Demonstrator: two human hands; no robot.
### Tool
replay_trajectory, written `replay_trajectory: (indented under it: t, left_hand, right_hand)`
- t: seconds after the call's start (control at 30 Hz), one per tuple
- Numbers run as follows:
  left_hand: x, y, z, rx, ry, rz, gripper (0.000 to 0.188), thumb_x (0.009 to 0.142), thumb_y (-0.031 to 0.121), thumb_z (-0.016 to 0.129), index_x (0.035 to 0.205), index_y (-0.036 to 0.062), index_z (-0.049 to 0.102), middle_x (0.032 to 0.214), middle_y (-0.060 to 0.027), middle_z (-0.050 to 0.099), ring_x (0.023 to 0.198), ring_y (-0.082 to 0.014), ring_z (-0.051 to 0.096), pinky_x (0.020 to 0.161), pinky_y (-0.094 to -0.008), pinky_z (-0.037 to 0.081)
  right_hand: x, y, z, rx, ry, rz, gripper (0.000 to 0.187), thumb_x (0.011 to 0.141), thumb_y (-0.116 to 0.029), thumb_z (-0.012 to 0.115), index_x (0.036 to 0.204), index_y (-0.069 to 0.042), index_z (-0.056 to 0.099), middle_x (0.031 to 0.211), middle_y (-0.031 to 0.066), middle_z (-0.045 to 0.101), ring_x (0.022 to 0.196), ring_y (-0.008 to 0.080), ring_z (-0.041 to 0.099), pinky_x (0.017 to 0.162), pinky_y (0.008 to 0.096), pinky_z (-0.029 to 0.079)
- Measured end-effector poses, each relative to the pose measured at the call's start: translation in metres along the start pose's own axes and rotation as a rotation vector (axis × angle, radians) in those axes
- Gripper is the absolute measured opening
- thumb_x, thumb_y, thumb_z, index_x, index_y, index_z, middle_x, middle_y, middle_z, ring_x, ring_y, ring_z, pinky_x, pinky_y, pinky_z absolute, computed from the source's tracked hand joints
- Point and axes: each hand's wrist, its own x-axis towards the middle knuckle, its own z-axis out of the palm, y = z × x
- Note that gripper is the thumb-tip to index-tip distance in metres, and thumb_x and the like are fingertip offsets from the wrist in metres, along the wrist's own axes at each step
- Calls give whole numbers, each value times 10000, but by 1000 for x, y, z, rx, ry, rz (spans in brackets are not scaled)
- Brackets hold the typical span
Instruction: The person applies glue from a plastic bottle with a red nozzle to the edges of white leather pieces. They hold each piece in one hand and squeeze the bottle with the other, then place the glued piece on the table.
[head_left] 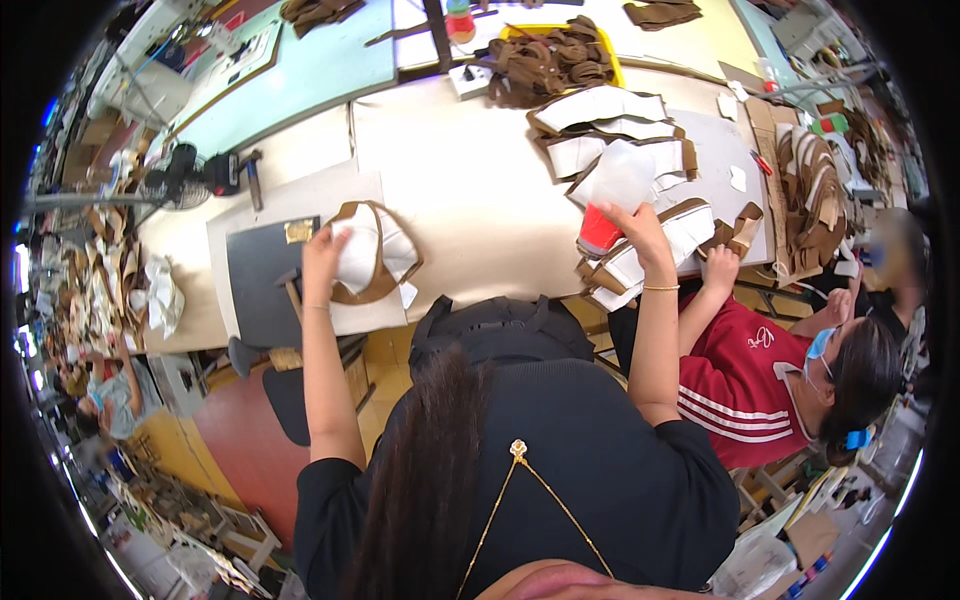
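Note:
At the left of the table, my left hand [321,258] is closed on the edge of a curved brown-and-white piece [385,250], which looks like leather or fabric bent into a loop. Under that hand is a dark board [262,280], with a hammer [288,287] on its right side. My right hand [645,238] grips a squeeze bottle with a translucent white body and a red top [600,232]; the red end points down and to the left. Beneath the bottle lie several overlapping brown-and-white strips [665,235].
A yellow basket [612,62] full of brown pieces stands at the back. To the right, a co-worker in a red shirt [735,385] has a hand on brown pieces [745,228]. A second hammer [254,182] and a small fan [180,180] are at the back left.

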Motion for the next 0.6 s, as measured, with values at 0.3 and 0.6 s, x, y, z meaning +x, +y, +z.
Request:
replay_trajectory:
  t: [0.3, 0.6]
  left_hand:
    - [-50, 51, -88, -1280, 99, -38, 747, 833, 588, 452, 1276, -12, 409, 1316, -188, 422, 1211, -325, 415, 1009, -483, 335]
    - [-83, 134, 25, -1140, -271, -83, 487, 937, 341, 416, 1278, -5, 385, 1213, -172, 518, 1090, -312, 532, 893, -429, 462]
  right_hand:
    - [-1, -21, 19, 155, -48, -136, 489, 738, -352, 732, 989, 50, 611, 906, 83, 633, 822, 134, 578, 732, 275, 461]
    - [-17, -49, 26, 271, -102, -231, 527, 733, -267, 752, 1112, 25, 531, 1030, 86, 598, 966, 159, 553, 860, 309, 432]
